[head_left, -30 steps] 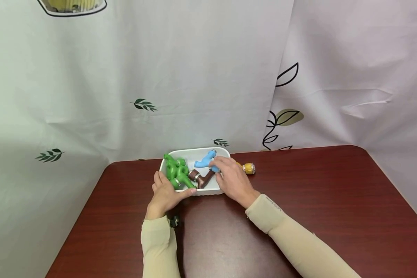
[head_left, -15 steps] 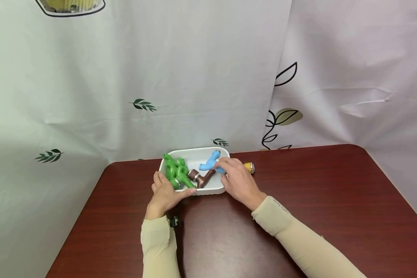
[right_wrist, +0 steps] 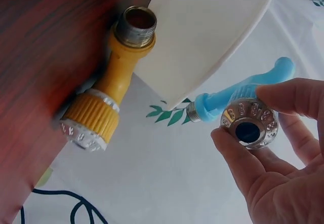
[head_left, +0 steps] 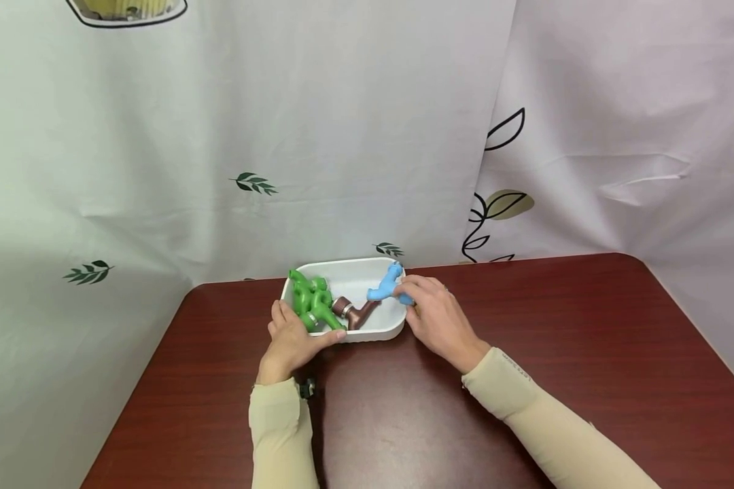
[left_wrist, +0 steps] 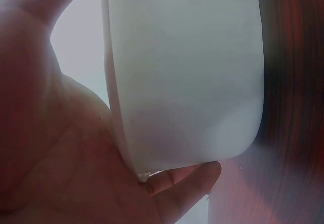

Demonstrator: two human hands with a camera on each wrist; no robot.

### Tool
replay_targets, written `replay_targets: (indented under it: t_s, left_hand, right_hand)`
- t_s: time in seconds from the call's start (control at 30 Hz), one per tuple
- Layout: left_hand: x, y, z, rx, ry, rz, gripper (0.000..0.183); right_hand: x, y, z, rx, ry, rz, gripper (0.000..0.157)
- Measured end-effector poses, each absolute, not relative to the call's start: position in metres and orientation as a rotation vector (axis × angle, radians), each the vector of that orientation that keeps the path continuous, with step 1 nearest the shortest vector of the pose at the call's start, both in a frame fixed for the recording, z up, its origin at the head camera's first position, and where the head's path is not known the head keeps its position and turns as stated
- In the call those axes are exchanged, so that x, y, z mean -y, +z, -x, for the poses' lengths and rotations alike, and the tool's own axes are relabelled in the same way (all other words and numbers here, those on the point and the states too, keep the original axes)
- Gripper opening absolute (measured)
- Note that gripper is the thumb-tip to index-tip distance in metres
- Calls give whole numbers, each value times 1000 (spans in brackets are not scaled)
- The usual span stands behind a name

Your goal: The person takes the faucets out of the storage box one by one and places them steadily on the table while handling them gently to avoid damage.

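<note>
My left hand (head_left: 290, 343) grips the left front corner of a white plastic tray (head_left: 350, 273), thumb along the front rim and fingers round the end wall. In my right hand (head_left: 439, 319) is a light blue plastic tap (head_left: 384, 285), pinched by its knob over the tray's right end. The right wrist view shows the knob's silvery ribbed cap and the metal threaded end. Inside the tray, green taps (head_left: 312, 299) are bunched at the left and a brown tap (head_left: 359, 315) lies in the middle.
A yellow tap (right_wrist: 114, 77) lies on the table just outside the tray's right end; my right hand mostly hides it in the head view. The dark red wooden table (head_left: 550, 339) meets a white patterned cloth (head_left: 342, 136) behind the tray.
My right hand has moved right with the blue tap, from over the tray's middle to its right rim. The left hand and tray have stayed in place.
</note>
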State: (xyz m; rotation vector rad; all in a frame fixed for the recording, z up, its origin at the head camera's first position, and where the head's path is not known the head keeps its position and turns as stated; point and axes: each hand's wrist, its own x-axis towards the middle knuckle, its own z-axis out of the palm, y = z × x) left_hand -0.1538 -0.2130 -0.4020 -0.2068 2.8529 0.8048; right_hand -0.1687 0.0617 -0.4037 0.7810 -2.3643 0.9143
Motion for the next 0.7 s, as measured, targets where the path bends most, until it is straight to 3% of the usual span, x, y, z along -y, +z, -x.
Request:
replay_targets:
  t_s: [0.7]
  left_hand:
    - [213,-402,154,-2857,801,211,144]
  right_hand:
    - [-87,-405,163,2403,893,-751,29]
